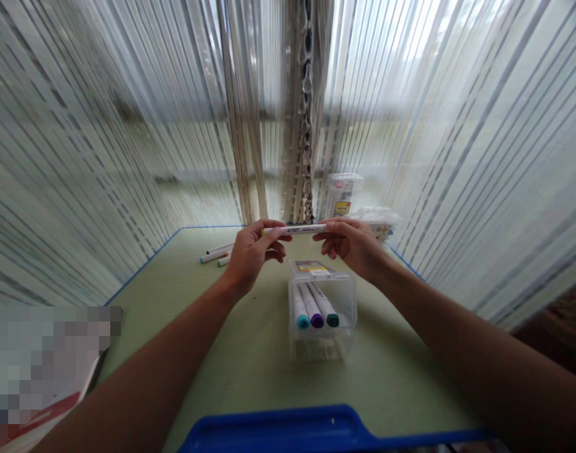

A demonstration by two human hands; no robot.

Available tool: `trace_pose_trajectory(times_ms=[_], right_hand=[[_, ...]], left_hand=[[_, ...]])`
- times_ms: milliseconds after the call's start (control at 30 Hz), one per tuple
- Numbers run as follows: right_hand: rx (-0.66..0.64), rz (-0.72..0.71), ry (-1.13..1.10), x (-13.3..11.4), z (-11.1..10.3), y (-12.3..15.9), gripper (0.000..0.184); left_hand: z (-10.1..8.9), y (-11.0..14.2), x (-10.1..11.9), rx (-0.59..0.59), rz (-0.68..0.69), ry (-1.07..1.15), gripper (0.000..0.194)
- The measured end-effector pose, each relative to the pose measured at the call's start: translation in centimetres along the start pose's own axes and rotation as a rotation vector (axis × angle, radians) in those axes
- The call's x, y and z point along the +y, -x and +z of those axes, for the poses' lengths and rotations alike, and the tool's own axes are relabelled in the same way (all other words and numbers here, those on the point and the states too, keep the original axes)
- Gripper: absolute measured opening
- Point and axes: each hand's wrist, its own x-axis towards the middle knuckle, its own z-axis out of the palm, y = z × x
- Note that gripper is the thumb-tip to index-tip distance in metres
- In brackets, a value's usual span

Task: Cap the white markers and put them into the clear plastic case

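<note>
A white marker (301, 229) with a yellow end at its left is held level between my two hands, above the table. My left hand (255, 250) pinches the yellow end, and my right hand (352, 244) grips the other end. Below them a clear plastic box (294, 345) lies on its side, its open mouth toward me. Inside it rest three white markers (311, 305) with light blue, purple and dark green ends. Several more markers (216, 253) lie on the table just left of my left hand, partly hidden by it.
The pale green table (240, 371) has a blue rim and a raised blue tray (273, 431) at its near edge. Behind my right hand stand a tall clear container (345, 192) and a lower clear box (379, 217). String curtains (127, 126) hang around the far side.
</note>
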Motion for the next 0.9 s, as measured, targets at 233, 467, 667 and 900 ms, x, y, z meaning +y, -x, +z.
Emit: trace_pose_trajectory(times_ms=[233,467,667,900], right_hand=[[0.014,0.033,0.002,-0.30,-0.09,0.03,0.020],[0.031,0.025,-0.014,-0.41,-0.02,0.17,0.023],[0.036,-0.006,0.017,-0.35,0.02,0.15,0.025],[0.015,-0.027,0.023,-0.37,0.03,0.20,0.032]], left_hand=[[0.09,-0.10,0.35,0.007,-0.002,0.117,0.020],[0.08,0.00,0.42,0.007,0.015,0.100,0.021],[0.00,-0.03,0.27,-0.007,0.027,0.042,0.022],[0.07,0.13,0.13,0.008,0.071,-0.065,0.025]])
